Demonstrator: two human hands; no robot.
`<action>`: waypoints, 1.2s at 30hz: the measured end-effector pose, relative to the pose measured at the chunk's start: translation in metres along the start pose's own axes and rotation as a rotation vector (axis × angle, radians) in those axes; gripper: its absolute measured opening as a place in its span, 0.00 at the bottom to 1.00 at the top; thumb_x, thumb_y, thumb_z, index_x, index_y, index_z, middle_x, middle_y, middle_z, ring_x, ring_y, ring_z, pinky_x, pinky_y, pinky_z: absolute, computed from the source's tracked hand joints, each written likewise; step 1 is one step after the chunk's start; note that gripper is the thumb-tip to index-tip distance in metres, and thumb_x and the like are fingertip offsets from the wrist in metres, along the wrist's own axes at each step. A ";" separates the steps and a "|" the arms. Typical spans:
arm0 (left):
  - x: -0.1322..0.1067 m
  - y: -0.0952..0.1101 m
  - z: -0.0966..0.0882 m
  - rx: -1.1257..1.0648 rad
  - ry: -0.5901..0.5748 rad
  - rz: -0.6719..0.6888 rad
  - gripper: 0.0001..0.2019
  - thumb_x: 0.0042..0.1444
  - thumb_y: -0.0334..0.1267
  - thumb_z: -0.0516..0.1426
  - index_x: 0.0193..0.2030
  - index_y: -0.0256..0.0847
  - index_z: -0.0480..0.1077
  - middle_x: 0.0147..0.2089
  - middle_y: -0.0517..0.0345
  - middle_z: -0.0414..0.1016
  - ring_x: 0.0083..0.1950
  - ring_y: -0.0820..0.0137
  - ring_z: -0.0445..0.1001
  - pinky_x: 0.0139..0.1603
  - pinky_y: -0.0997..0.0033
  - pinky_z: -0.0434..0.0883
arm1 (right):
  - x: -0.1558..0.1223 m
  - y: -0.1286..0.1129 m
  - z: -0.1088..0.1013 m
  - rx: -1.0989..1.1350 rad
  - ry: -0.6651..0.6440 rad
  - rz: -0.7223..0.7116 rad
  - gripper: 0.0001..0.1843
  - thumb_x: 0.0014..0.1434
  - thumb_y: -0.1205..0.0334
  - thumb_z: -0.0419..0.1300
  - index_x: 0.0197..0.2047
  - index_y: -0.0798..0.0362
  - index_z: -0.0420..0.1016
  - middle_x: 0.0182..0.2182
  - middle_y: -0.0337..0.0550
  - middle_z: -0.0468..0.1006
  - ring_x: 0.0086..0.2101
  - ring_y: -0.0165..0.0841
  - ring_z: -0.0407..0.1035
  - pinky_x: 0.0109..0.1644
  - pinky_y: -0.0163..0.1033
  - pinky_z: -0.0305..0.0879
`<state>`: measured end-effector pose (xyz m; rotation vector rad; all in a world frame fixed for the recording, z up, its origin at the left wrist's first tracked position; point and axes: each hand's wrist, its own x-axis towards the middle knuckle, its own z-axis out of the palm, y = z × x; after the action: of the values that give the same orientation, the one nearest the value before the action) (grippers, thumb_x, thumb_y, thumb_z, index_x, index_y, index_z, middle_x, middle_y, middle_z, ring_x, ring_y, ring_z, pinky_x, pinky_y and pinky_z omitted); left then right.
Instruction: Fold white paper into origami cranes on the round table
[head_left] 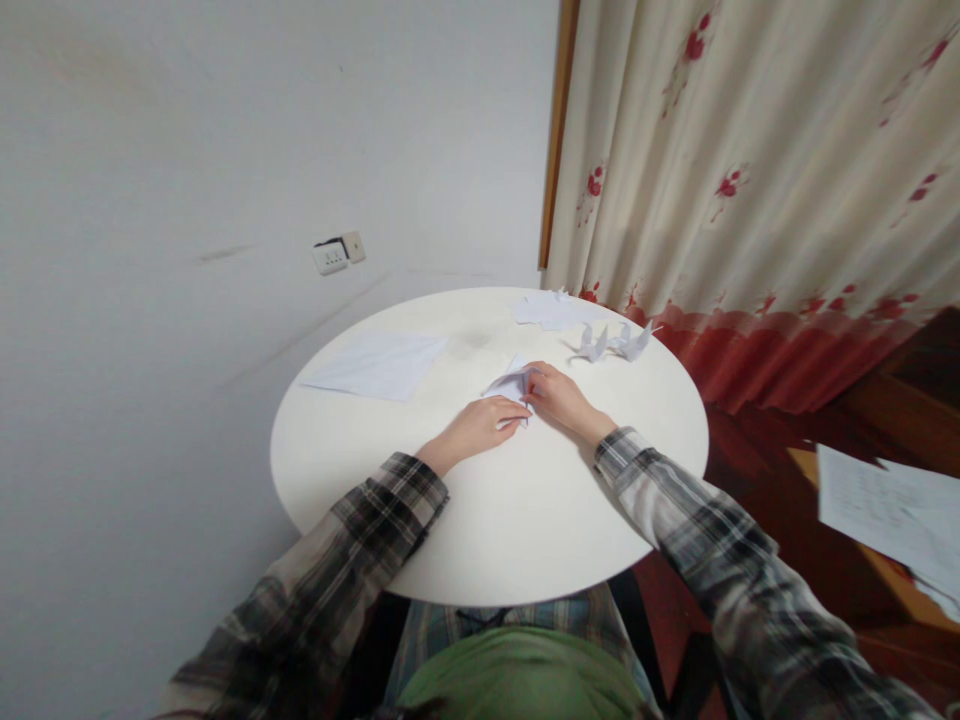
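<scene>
A partly folded piece of white paper (pixel 507 386) lies near the middle of the round white table (pixel 480 520). Its near edge is pinched by my left hand (pixel 486 424), with the fingers closed on it. From the right side, my right hand (pixel 556 395) grips a raised flap of the same paper. Parts of the folds are hidden behind my fingers. Beyond my right hand stand two folded paper cranes, one crane (pixel 591 345) to the left of the other crane (pixel 634 343).
White sheets (pixel 379 362) lie at the table's left. More paper (pixel 551 312) rests at the back, with a small folded piece on it. A wall with a socket (pixel 330 259) borders the left, a curtain (pixel 720 150) the right. Printed papers (pixel 877 505) lie on a wooden surface at right.
</scene>
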<state>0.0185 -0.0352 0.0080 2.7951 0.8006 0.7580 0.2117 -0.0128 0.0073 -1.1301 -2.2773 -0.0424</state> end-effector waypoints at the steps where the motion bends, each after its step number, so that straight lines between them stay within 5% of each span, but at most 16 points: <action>1: 0.000 0.000 0.000 -0.003 0.000 0.005 0.12 0.56 0.31 0.52 0.44 0.42 0.74 0.46 0.58 0.77 0.47 0.70 0.73 0.52 0.68 0.68 | 0.000 0.000 0.000 -0.001 0.002 0.003 0.02 0.53 0.67 0.60 0.31 0.56 0.70 0.42 0.50 0.70 0.43 0.36 0.64 0.45 0.39 0.63; 15: 0.001 -0.002 0.002 -0.015 -0.008 0.055 0.11 0.55 0.30 0.52 0.39 0.41 0.75 0.44 0.58 0.77 0.48 0.71 0.73 0.54 0.69 0.67 | 0.000 -0.003 -0.002 -0.035 0.002 0.036 0.03 0.52 0.66 0.61 0.31 0.56 0.70 0.39 0.47 0.71 0.40 0.34 0.64 0.43 0.37 0.61; 25: 0.000 -0.005 0.003 0.053 -0.059 -0.002 0.14 0.60 0.36 0.50 0.50 0.41 0.70 0.51 0.55 0.73 0.53 0.68 0.68 0.57 0.65 0.63 | -0.001 -0.003 -0.001 0.042 0.016 0.043 0.02 0.53 0.66 0.59 0.31 0.55 0.70 0.39 0.48 0.70 0.42 0.35 0.64 0.45 0.39 0.62; 36: 0.001 -0.009 -0.001 0.123 -0.075 -0.115 0.13 0.59 0.33 0.50 0.46 0.43 0.73 0.49 0.56 0.74 0.51 0.67 0.69 0.53 0.67 0.65 | 0.003 0.000 0.000 0.284 0.281 0.068 0.18 0.57 0.73 0.47 0.50 0.52 0.65 0.48 0.49 0.69 0.50 0.35 0.63 0.55 0.44 0.59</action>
<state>0.0148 -0.0268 0.0067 2.8349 1.0162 0.6005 0.2104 -0.0106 0.0088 -0.9830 -1.9253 0.1369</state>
